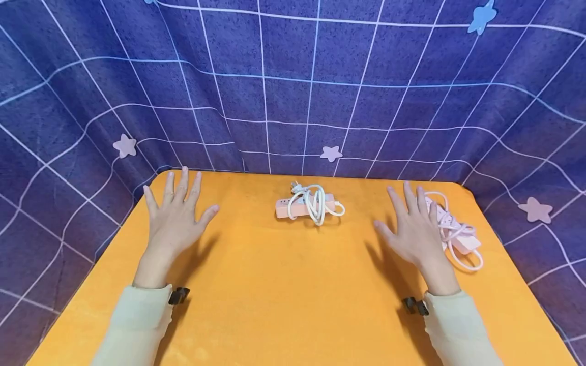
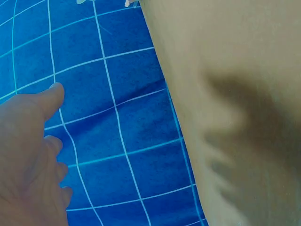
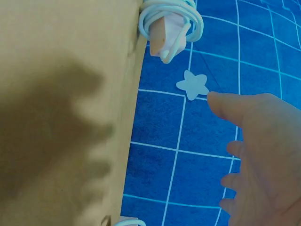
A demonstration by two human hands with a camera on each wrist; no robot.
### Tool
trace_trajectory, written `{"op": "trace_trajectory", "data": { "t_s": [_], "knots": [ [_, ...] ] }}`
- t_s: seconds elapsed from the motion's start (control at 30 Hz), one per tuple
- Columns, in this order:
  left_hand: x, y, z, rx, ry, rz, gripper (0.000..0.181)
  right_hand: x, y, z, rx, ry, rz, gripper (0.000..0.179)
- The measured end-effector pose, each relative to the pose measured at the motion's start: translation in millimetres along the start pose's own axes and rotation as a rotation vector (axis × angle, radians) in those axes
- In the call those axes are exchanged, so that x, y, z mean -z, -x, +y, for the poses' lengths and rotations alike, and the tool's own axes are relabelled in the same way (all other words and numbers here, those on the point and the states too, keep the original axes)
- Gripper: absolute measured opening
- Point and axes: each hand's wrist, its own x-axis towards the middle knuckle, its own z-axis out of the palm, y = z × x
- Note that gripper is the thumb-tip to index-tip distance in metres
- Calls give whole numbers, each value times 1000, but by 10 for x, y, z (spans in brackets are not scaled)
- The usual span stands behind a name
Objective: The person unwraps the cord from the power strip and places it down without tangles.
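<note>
My left hand hovers over the left side of the table with fingers spread, holding nothing. Over the right side my right hand is spread likewise, and nothing is in it. Just beyond its fingers, partly hidden by them, lies a pale pink power strip with its cord looped round it. A second, peach-pink power strip rests at the back middle, between the two hands. Its white cord is coiled over it, and the plug points to the back. In the right wrist view this coiled cord shows at the top.
The orange table reaches back to a dark blue curtain with white grid lines and stars, which also hangs along both sides. Small black clips sit at the sleeve cuffs. Both hands cast shadows on the tabletop.
</note>
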Motion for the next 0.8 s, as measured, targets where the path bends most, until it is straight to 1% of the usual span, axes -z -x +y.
{"op": "trace_trajectory", "data": {
  "t_s": [0.13,0.27,0.4,0.47,0.63,0.73,0.8],
  "knots": [
    [25,-30,28,-11,20,5,86,42,-55,-5,23,-35,2,85],
    [45,-92,69,-32,31,16,85,87,-137,-11,57,-72,31,82],
    [61,-154,97,-50,38,4,85,115,-225,-53,80,-144,35,77],
    [78,-183,105,-59,46,1,85,112,-283,-79,92,-187,23,75],
    [121,-275,132,-97,94,1,85,85,-448,-130,136,-269,32,70],
    [143,-343,167,-126,129,-6,84,59,-539,-143,171,-308,45,67],
    [154,-394,198,-145,155,-6,84,44,-591,-151,188,-345,37,66]
  ]
}}
